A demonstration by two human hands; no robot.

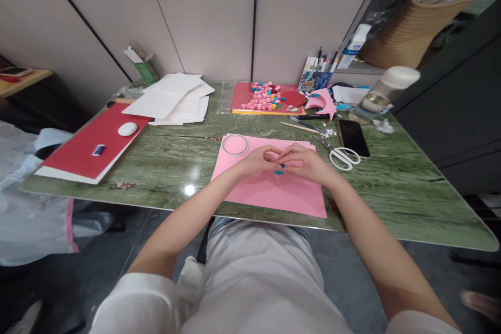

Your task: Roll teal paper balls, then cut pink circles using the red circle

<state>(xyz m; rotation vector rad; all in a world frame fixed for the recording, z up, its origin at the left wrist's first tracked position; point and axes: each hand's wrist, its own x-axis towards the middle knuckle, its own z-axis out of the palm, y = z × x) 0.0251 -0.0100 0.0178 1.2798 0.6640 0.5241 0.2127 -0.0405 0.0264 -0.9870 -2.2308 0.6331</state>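
Note:
Both my hands meet over a pink sheet of paper (250, 190) that lies near the table's front edge. A small piece of blue paper (279, 171) shows between my fingertips; its shape is mostly hidden. My left hand (260, 160) is closed on it from the left, fingers bent and pressed together. From the right, my right hand (307, 163) pinches the same blue piece. To the left of my left hand, a clear round ring like a roll of tape (235, 153) rests on the pink sheet. White-handled scissors (344, 158) lie beyond the sheet's right edge.
Many small pink, blue and yellow pieces (266, 96) are heaped on red paper at the back. White sheets (168, 96) and red paper (88, 141) lie left. On the right are a phone (353, 138), a bottle (381, 96), pink scraps (323, 102) and a box of pens (315, 75).

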